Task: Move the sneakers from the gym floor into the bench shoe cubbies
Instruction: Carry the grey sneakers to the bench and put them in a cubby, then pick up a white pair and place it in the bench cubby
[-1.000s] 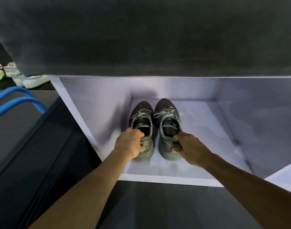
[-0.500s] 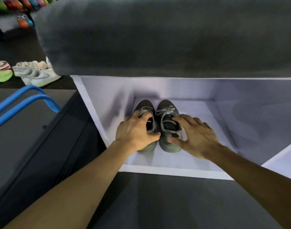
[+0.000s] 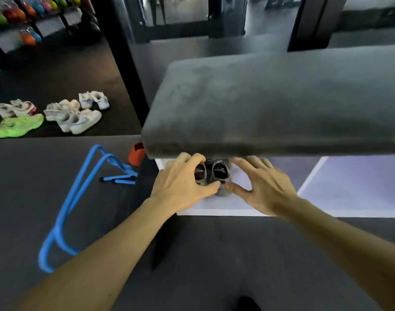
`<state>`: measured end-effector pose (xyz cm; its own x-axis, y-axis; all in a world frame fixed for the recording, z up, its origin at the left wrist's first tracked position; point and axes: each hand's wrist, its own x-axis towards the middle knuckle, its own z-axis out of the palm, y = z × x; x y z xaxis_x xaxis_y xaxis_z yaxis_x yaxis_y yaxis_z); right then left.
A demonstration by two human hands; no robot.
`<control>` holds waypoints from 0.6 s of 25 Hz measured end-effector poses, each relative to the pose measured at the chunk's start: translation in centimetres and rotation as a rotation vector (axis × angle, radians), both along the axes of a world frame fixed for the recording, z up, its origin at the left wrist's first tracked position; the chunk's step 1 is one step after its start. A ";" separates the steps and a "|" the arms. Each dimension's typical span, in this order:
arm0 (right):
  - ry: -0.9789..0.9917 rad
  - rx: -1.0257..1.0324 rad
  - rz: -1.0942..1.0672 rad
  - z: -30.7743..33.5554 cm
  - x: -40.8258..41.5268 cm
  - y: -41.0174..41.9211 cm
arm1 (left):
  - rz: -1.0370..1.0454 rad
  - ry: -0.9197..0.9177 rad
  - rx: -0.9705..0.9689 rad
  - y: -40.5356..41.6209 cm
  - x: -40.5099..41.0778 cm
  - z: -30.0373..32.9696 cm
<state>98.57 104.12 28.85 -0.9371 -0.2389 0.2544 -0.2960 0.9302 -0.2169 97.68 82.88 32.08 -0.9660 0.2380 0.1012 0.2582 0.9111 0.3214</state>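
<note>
Grey sneaker pair (image 3: 212, 175) sits side by side in white cubby (image 3: 216, 209) under dark padded bench top (image 3: 270, 102). Left hand (image 3: 183, 185) and right hand (image 3: 261, 187) over the heels, fingers loose and spread, thumbs touching the near heel. Blue metal frame (image 3: 79, 194) on dark floor left. Far left: white sneakers (image 3: 77, 118), green shoe (image 3: 19, 125). Orange cone (image 3: 137, 153) beside bench.

Lighting: dim gym interior; brightest patch the white cubby floor (image 3: 225, 205) beneath the bench cushion (image 3: 270, 104), which shades its rear. Quality: soft motion blur throughout; wide-angle bowing beyond the cushion.
</note>
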 end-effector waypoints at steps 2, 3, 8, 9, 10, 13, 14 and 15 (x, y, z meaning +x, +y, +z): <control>0.019 0.000 -0.005 6.8 1.9 -0.1 | -0.011 0.028 0.007 0.1 1.5 6.8; 0.031 -0.003 -0.009 9.9 2.5 0.0 | -0.013 0.043 0.011 0.2 2.0 9.9; 0.117 0.052 -0.004 28.3 4.8 1.3 | -0.018 0.185 0.033 0.4 4.0 27.9; 0.134 0.065 -0.002 31.8 4.9 1.6 | -0.018 0.213 0.029 0.2 4.1 31.5; 0.144 0.073 0.001 34.9 5.0 1.8 | -0.018 0.235 0.025 0.1 4.2 34.6; 0.198 0.067 0.024 44.2 5.1 2.4 | -0.013 0.306 0.002 -0.3 4.7 44.0; 0.216 0.060 0.034 47.4 5.1 2.5 | -0.009 0.328 -0.009 -0.3 4.9 47.3; 0.235 0.054 0.048 50.6 5.2 2.7 | -0.007 0.349 -0.022 -0.4 5.2 50.6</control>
